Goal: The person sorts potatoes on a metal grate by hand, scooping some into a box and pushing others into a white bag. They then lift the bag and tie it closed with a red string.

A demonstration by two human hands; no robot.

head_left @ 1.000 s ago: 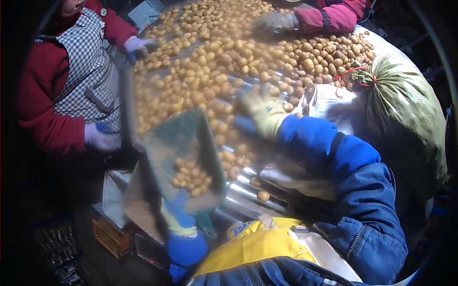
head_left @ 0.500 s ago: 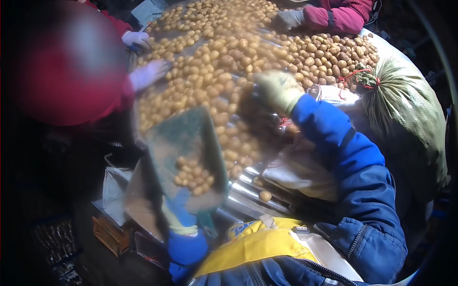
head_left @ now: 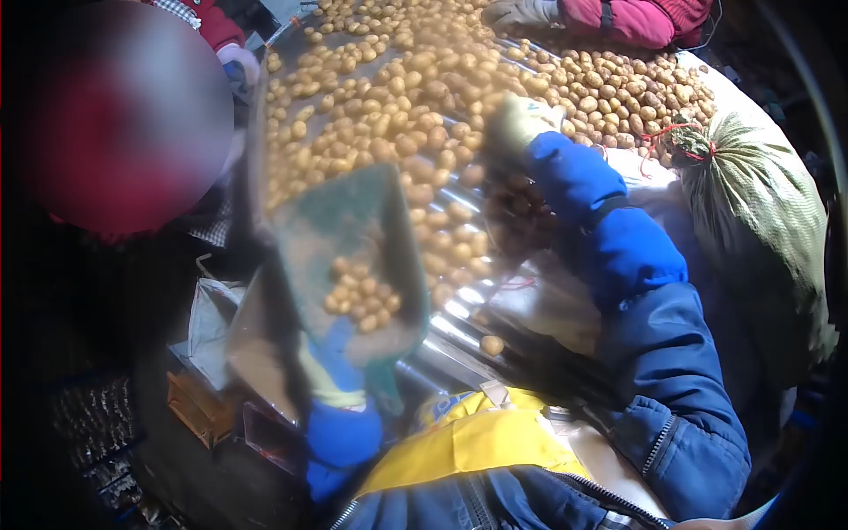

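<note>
A green scoop (head_left: 322, 234) with a small heap of little potatoes (head_left: 362, 296) in it tilts over the near end of a metal grading table. My left hand (head_left: 334, 358), in a blue and pale yellow glove, grips the scoop at its near edge, beside the handle. Across the table, my right hand (head_left: 524, 122), gloved in pale yellow, reaches into the spread potatoes (head_left: 424, 97); its fingers are blurred and partly hidden. One loose potato (head_left: 492, 344) lies on the metal bars (head_left: 450, 331) close to my body.
A tied, light green woven sack (head_left: 760, 212) stands at the right, beside a heap of potatoes (head_left: 609, 93). A co-worker's gloved hand (head_left: 521, 12) rests at the far side; another person's hand (head_left: 238, 64) is at the left. Boxes (head_left: 201, 406) sit below left.
My right hand has moved slightly away from me, and bare metal shows where potatoes lay. The left co-worker's hands have drawn back from the potatoes. The scoop stays nearly in place.
</note>
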